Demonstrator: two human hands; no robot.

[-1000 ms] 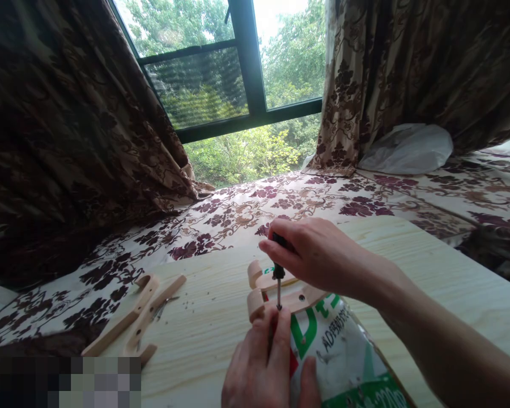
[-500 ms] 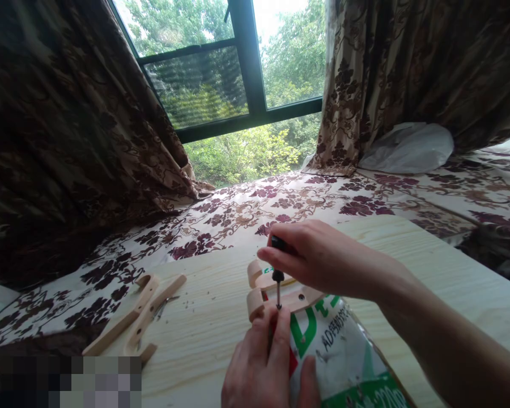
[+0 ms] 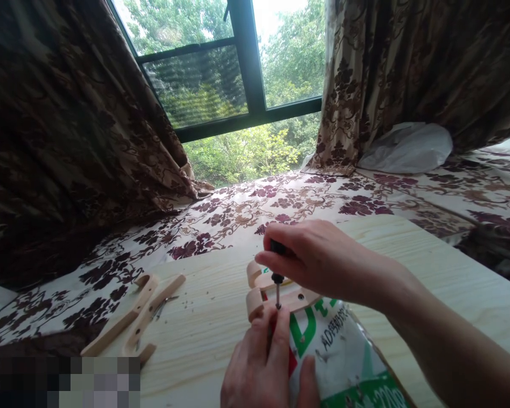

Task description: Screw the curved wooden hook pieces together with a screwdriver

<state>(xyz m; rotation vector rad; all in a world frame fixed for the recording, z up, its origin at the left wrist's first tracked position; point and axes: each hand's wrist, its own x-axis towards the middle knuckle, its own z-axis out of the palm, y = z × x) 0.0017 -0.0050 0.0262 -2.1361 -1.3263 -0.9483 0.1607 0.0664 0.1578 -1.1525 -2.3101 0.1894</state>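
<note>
Fingers (image 3: 282, 334) of our left hand (image 3: 255, 368) lie extended, tips touching the near wooden hook (image 3: 290, 301), the thumb apart from them over a printed plastic pack (image 3: 344, 357); we cannot tell whether they pinch anything. Our right hand (image 3: 321, 260) is closed around the black handle of a screwdriver (image 3: 277, 278), thumb and index finger wrapped on it. The screwdriver stands nearly upright, tip down at the near wooden hook, just beyond our left fingertips. That hook runs across our view, curled end to the left; a second wooden hook (image 3: 254, 274) lies just behind it. Against half a second ago, our right hand hides more of the handle's top, while both hooks keep their places. Beyond our pale board (image 3: 187, 351) spreads a floral cloth (image 3: 280, 198), then a window (image 3: 250, 62).
</note>
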